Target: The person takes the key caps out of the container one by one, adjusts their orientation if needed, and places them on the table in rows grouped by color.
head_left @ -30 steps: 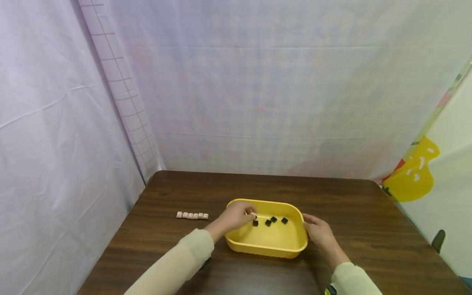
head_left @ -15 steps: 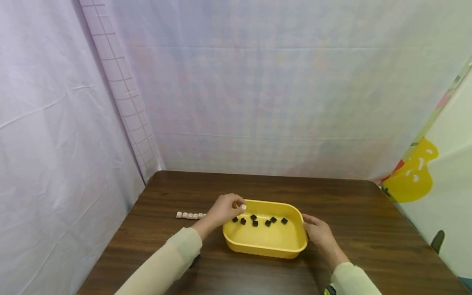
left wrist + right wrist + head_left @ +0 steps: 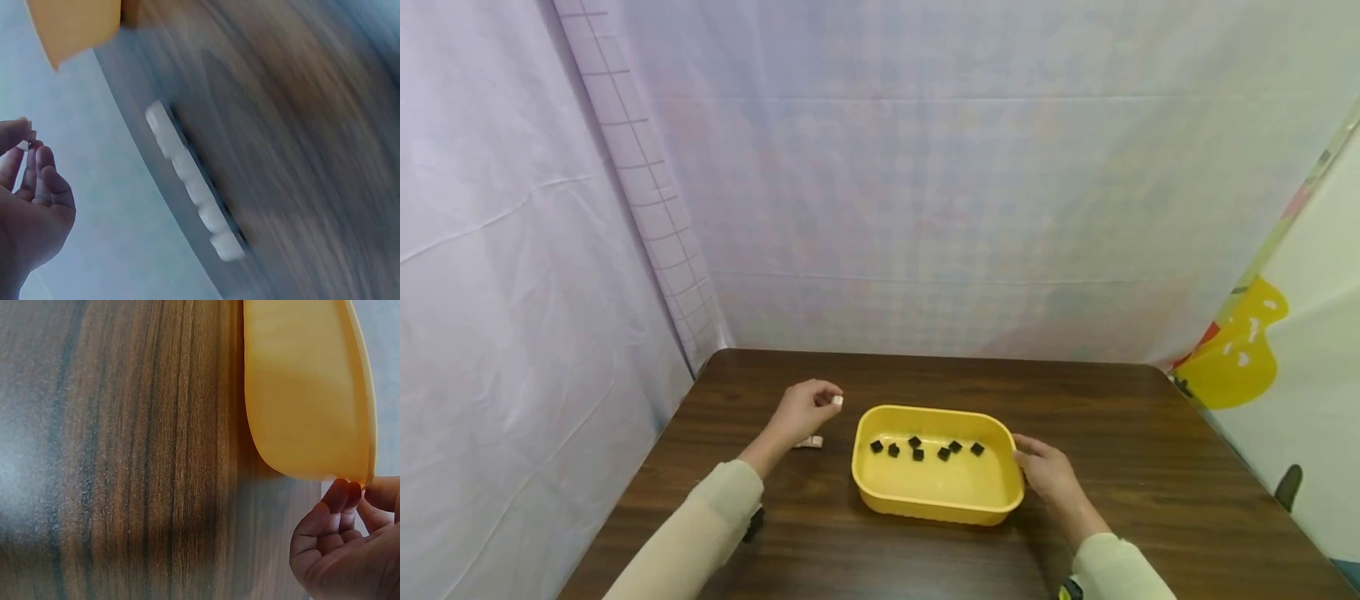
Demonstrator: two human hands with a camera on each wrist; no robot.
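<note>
My left hand (image 3: 803,410) is raised over the table left of the yellow tub, pinching a small white keycap (image 3: 838,401) between thumb and fingertips. Beneath and behind that hand lies a row of white keycaps (image 3: 194,187), mostly hidden in the head view but plain in the left wrist view. Several black keycaps (image 3: 943,454) are scattered inside the yellow tub (image 3: 936,508). At the tub's right end, my right hand (image 3: 1051,475) holds the rim, its thumb on one side and fingers against the wall in the right wrist view.
The dark wooden table (image 3: 1075,400) reaches back to a pale hanging curtain (image 3: 925,208). Another white curtain (image 3: 535,292) hangs along the left side. A black object (image 3: 754,523) shows beside the left sleeve.
My left hand has lifted the white keycap out of the tub and carried it left, over the row. More black keycaps in the tub are uncovered. The right hand stays on the rim.
</note>
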